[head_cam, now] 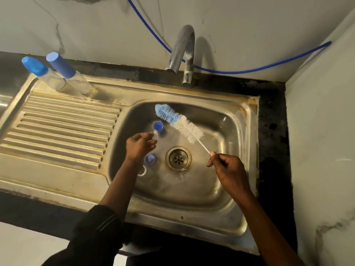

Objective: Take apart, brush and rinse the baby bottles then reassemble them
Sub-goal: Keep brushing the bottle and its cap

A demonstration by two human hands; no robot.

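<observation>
Barely visible: clear bottle (156,134) gripped in left hand (140,146); right hand (227,167) pinches brush (179,122) over steel sink (242,135).

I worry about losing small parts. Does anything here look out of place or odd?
Slightly: a blue cap and a clear ring lie loose on the sink floor right beside the drain, near the left hand. The sink's back rim looks rust-stained. Nothing appears spilled or broken.

Left hand (141,145) curled round bottle (158,128), right hand (226,166) pinching brush (180,121), forearms extended
</observation>
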